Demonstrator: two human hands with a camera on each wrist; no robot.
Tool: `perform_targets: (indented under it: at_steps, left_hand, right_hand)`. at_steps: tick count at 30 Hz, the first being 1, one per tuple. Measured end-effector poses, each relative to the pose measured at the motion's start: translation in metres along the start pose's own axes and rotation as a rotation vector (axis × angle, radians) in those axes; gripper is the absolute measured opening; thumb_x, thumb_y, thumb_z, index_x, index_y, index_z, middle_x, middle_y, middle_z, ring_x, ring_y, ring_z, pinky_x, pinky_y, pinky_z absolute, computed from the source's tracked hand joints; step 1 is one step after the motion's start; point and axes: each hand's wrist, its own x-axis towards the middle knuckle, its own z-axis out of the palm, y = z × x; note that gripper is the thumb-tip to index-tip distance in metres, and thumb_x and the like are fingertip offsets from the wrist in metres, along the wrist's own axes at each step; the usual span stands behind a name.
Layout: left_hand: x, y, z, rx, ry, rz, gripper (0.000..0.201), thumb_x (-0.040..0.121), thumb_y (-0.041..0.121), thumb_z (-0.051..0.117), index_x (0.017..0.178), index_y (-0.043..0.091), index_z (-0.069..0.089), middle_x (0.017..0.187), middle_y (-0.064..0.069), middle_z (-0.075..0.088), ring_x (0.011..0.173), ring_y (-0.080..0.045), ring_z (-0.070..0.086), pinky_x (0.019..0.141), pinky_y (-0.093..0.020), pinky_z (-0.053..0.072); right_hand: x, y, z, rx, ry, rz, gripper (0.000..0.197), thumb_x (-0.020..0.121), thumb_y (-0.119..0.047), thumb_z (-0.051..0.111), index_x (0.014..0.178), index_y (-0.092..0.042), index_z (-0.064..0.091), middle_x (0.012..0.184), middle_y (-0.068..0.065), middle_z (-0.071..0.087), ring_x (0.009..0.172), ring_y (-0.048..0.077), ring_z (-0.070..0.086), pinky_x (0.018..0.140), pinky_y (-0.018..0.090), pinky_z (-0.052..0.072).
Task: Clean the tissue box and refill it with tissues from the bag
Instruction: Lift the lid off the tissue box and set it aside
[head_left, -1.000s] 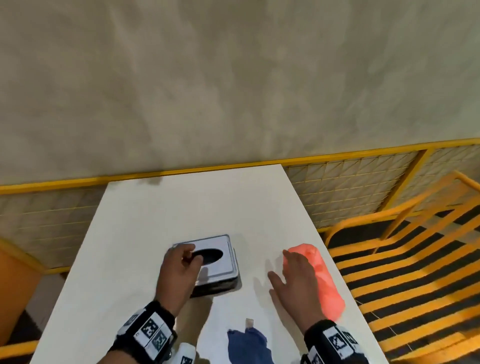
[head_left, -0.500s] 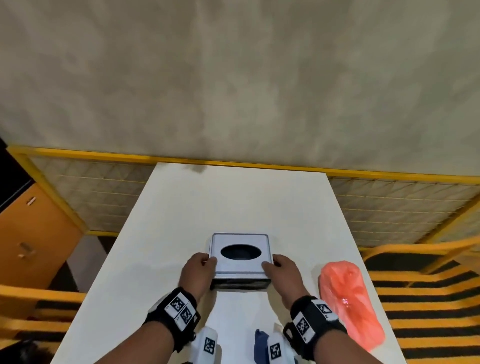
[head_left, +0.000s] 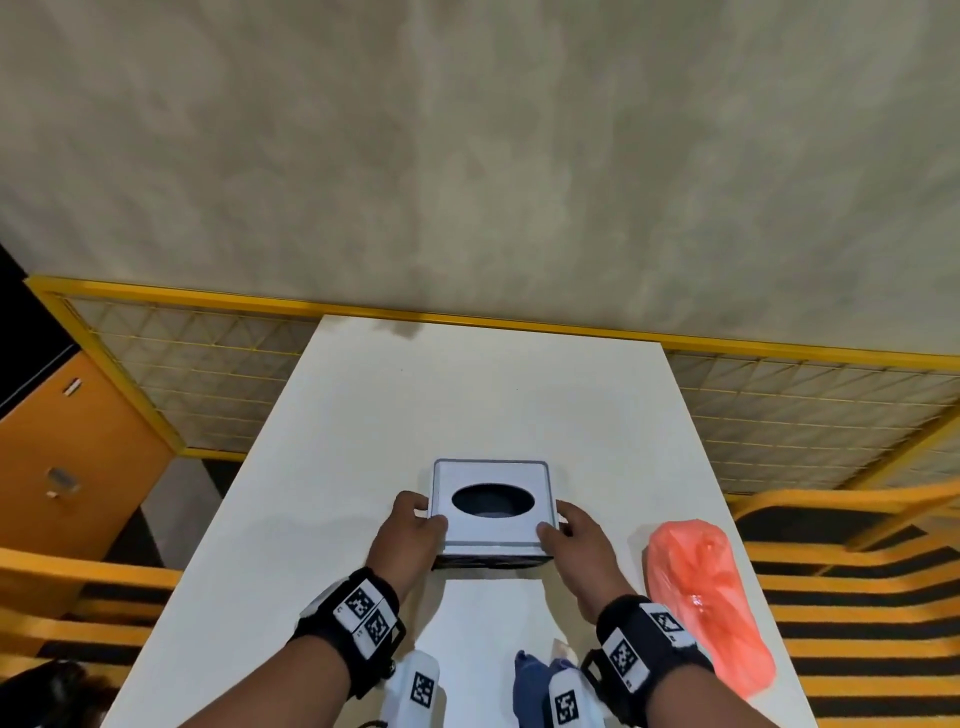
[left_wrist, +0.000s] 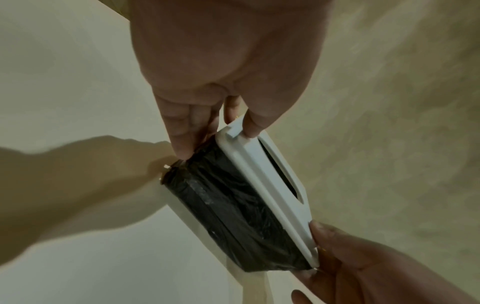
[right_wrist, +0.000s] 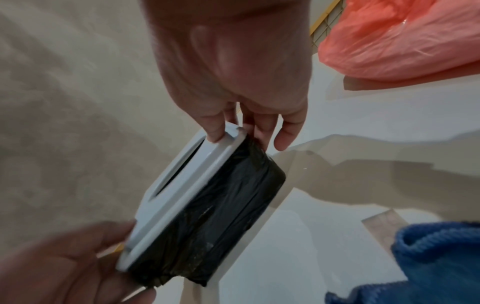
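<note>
Tissue box (head_left: 491, 512) was gripped at both sides, left hand (head_left: 410, 535) and right hand (head_left: 574, 540); lid probably needed an even, level lift off.

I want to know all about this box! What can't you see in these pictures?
- Inside the tissue box: head view, the oval hole is dark; whether tissues remain cannot be told.
- Inside the orange bag: every view, the crinkled plastic hides it.
- Blue cloth: right wrist view, cut off by the edge; head view, the wrist gear covers it.
- Right hand fingertips: head view, behind the box.
</note>
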Motion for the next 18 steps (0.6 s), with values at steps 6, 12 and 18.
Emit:
perform_targets:
  at_steps: [6,12,18]
  left_hand:
    - [-0.001,0.022,-0.008,-0.021,-0.133,-0.025,0.047,0.082,0.040,0.052,0.120,0.016,0.036,0.081,-0.002,0.053,0.068,-0.019,0.050,0.064,-0.030,0.041]
    - [-0.001,0.032,-0.006,-0.101,-0.221,-0.069,0.023,0.101,0.034,0.045,0.119,0.022,0.040,0.098,-0.002,0.052,0.079,-0.016,0.049,0.064,-0.031,0.039]
    - [-0.001,0.023,0.001,0.405,-0.078,0.096,0.053,0.091,0.054,0.038,0.127,0.019,0.054,0.134,-0.003,0.037,0.134,-0.031,0.030,0.106,-0.041,0.033]
  right_hand:
    - [0.005,0.000,-0.003,0.046,-0.058,0.066,0.029,0.093,-0.023,0.057,0.122,-0.022,0.059,0.106,0.000,0.070,0.096,0.017,0.066,0.081,0.030,0.052]
    - [0.003,-0.004,-0.008,0.136,-0.086,0.167,0.041,0.094,-0.023,0.056,0.134,-0.027,0.047,0.109,0.002,0.069,0.091,0.014,0.062,0.067,0.027,0.042]
    - [0.004,-0.006,-0.008,0.176,-0.074,0.215,0.043,0.093,-0.015,0.057,0.133,-0.023,0.044,0.104,0.005,0.065,0.086,0.015,0.058,0.064,0.028,0.039]
